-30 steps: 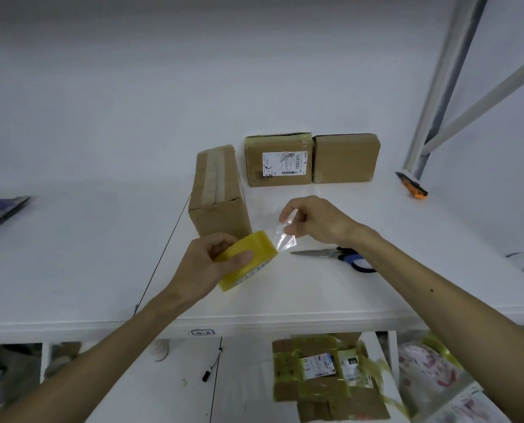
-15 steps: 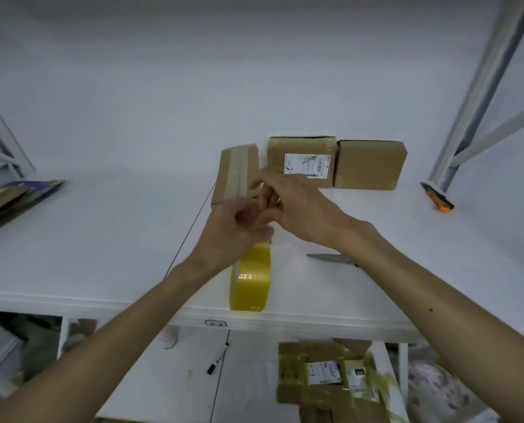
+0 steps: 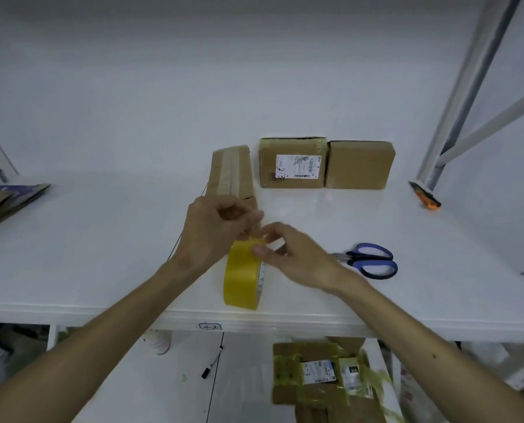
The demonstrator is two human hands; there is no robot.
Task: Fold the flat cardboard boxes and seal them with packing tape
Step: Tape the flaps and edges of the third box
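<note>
Where blur smears detail, right hand (image 3: 297, 257) grip pinching tape roll (image 3: 241, 280), left hand (image 3: 215, 232) grip unclear

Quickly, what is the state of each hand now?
Left hand: fingers curled over the tape roll; grip cannot be told.
Right hand: pinches the tape roll's top.

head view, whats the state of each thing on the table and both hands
tape roll, upright on edge
left hand, pinching roll's top
right hand, pinching roll's top
narrow box, taped shut
labelled box, closed
plain box, closed
scissors, closed, lying flat
</note>
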